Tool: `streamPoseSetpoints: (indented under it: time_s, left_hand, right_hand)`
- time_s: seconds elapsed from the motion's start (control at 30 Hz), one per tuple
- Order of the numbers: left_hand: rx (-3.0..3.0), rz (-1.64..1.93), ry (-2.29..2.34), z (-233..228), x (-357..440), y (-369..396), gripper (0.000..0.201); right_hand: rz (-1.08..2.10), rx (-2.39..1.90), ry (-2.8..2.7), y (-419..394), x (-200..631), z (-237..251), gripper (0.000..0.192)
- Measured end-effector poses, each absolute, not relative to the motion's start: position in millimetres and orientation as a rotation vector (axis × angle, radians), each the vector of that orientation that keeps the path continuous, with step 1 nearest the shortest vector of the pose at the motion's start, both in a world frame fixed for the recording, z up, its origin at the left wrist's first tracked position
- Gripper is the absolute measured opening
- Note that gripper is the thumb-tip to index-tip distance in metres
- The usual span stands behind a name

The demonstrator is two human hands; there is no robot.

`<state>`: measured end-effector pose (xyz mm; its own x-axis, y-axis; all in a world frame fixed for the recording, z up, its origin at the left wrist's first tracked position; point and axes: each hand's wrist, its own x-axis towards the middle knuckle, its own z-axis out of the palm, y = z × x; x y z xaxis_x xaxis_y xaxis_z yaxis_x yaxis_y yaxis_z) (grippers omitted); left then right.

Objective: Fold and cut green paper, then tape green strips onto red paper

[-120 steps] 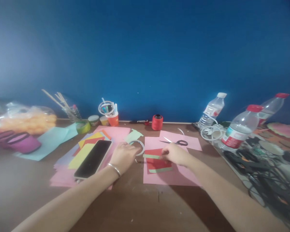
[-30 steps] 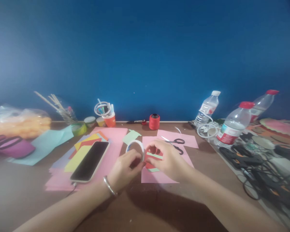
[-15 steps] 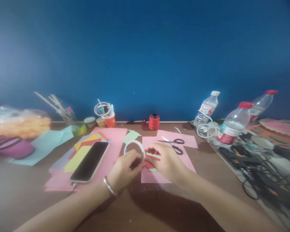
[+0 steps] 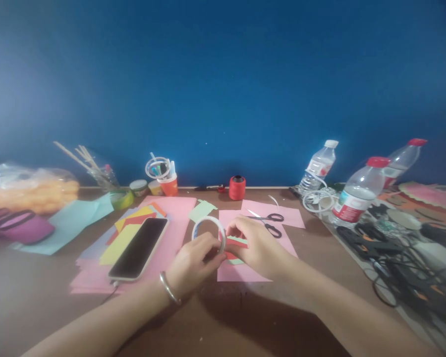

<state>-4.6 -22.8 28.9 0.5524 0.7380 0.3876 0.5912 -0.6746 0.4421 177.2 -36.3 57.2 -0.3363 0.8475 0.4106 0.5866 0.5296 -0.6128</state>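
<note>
My left hand is closed on a roll of tape, a white ring held upright over the table. Close beside the roll's right edge is my right hand, its thumb and fingers bent together in a pinch. Whatever it may have between the fingertips is too small to make out. Beneath it lies pink paper with a red and green paper piece on top, partly covered by the hand. Scissors with black handles rest on the paper just behind my right hand.
Left of my hands, a phone lies on coloured paper sheets. At the back stand a cup of pens and a red spool. To the right are bottles and tangled black cables.
Both hands and the tape roll have shifted very slightly to the right. The left hand keeps its hold on the roll, and the right hand stays pinched beside it.
</note>
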Motion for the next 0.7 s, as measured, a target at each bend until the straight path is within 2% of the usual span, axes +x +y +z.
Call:
streamPoseSetpoints:
  time_s: [0.1,0.23,0.4,0.7]
  left_hand:
    - [2.525,0.794,1.095,29.3,-4.4,-23.7,0.014]
    - [2.514,0.807,1.097,26.7,-5.2,-23.9,0.012]
    - [2.5,0.821,1.099,25.9,-5.3,-23.5,0.013]
    - [2.486,0.81,1.1,24.6,-6.0,-22.9,0.011]
  right_hand:
    - [0.472,-1.165,-2.079,-36.2,178.3,59.8,0.019]
    - [0.496,-1.161,-1.976,-36.6,177.0,56.7,0.011]
    - [0.421,-1.124,-1.944,-37.1,175.9,52.5,0.014]
    - [0.522,-1.186,-1.941,-36.2,175.1,55.1,0.011]
